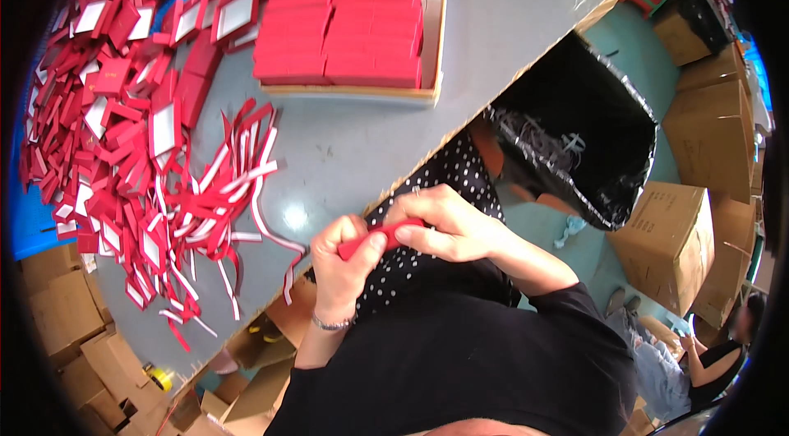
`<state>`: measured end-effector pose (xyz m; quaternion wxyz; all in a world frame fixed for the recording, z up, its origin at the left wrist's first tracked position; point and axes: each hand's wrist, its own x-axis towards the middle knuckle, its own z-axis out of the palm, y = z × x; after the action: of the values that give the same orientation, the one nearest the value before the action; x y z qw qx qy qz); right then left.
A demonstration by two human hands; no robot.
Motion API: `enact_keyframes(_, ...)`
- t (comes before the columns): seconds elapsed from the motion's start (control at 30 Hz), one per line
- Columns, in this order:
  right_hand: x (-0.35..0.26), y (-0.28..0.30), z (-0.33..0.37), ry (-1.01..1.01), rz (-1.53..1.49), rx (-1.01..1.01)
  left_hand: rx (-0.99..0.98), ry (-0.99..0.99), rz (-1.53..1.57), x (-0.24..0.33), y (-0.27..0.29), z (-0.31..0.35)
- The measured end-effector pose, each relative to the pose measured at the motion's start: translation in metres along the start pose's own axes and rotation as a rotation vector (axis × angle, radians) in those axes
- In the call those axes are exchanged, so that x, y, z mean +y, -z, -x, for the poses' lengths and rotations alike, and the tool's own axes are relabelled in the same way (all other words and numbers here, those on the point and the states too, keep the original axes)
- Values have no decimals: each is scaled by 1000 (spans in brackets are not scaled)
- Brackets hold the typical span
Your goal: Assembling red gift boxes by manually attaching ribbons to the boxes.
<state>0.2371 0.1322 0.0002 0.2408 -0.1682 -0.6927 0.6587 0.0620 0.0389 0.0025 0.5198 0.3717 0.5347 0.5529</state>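
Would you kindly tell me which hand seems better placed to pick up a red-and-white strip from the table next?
Probably the left hand: it is nearer the red-and-white strips, one trailing close beside it. The right hand lies farther off. Both are occupied with a red piece.

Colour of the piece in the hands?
The piece is red; best seen in the head view.

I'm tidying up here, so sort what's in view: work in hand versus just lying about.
Probably the work in hand:
small red piece in the left hand and right hand
loose red boxes
red-and-white strips
red stacks in the shallow tray

Probably just lying about:
black plastic bag
cardboard boxes
crumpled pale-blue scrap
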Motion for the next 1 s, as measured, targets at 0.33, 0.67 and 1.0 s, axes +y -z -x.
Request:
enact_keyframes(0.33,-67,149,-78,468,-276,603,78,-218,304,-4,11,-28)
enact_keyframes(0.67,-18,214,-175,-204,295,242,54,-122,335,-19,21,-25)
enact_keyframes(1.0,-16,210,-172,-194,462,311,383,-463,-637,11,77,-55)
